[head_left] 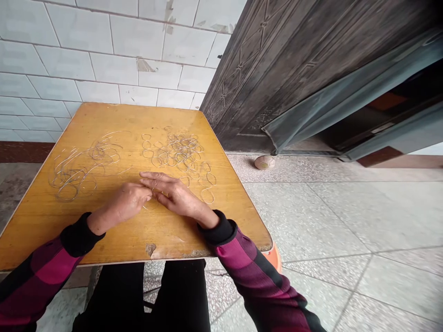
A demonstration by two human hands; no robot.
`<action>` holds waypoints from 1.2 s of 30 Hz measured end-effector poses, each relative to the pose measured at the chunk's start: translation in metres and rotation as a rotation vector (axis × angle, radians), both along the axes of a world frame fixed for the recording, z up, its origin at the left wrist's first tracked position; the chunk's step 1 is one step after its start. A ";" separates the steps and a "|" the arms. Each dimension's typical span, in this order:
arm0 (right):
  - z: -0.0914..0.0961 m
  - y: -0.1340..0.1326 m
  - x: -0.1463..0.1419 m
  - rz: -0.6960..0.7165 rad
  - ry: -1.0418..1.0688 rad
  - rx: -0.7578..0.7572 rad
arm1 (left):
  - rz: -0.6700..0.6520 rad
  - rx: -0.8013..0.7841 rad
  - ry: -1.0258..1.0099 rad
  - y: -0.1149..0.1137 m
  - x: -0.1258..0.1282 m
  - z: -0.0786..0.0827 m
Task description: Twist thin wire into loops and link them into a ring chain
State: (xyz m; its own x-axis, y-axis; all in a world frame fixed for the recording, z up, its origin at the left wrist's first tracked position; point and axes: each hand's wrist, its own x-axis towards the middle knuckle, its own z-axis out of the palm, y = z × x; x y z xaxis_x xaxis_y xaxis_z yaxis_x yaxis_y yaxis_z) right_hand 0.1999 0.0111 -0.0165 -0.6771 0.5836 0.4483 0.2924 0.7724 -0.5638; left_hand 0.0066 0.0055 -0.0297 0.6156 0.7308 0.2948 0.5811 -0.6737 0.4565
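Note:
Both hands rest together on a worn yellow wooden table (pixel 104 230). My left hand (pixel 126 203) is curled, its fingertips pinched on a thin wire loop (pixel 150 206) that lies under both hands. My right hand (pixel 171 193) lies over it with fingers stretched leftward, pressing on the same wire. A tangle of loose wire rings (pixel 81 168) lies to the left of the hands. A heap of bent wire loops (pixel 178 152) sits behind them, with single loops (pixel 207 196) trailing to the right.
White tiled wall (pixel 104 50) stands behind the table. A dark metal door (pixel 294 78) leans open at the right. A small ball (pixel 265 162) lies on the stone floor by the door. An orange stool edge (pixel 273 258) shows under the table's right corner.

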 end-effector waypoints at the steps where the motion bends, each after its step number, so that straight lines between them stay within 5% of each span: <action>1: 0.001 0.001 0.002 0.039 -0.020 -0.016 | -0.033 0.010 0.015 0.000 0.000 0.000; 11: 0.001 0.016 0.021 0.186 0.083 -0.345 | -0.162 -0.228 -0.117 -0.010 0.002 0.017; 15: -0.002 0.019 0.022 0.191 0.149 -0.427 | -0.132 -0.519 -0.228 -0.010 0.001 0.024; 21: -0.008 0.015 0.013 0.114 0.262 -0.581 | -0.153 -1.123 -0.678 -0.001 -0.007 0.023; 25: -0.011 0.010 0.003 0.039 0.338 -0.797 | -0.080 -1.339 -0.911 0.007 -0.010 0.018; 30: -0.012 0.007 -0.004 -0.190 0.483 -0.971 | 0.167 -1.282 -1.194 0.011 -0.005 0.017; 36: -0.019 0.006 -0.014 -0.380 0.502 -0.879 | 0.252 -0.933 -1.075 0.000 0.006 0.015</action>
State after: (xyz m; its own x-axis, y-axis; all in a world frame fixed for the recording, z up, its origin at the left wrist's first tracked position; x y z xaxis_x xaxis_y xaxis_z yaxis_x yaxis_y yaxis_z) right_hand 0.1858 0.0166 -0.0351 -0.2393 0.9694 -0.0545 0.0091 -0.0538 -0.9985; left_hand 0.0130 0.0053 -0.0143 0.2355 0.9654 -0.1123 -0.2642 0.1747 0.9485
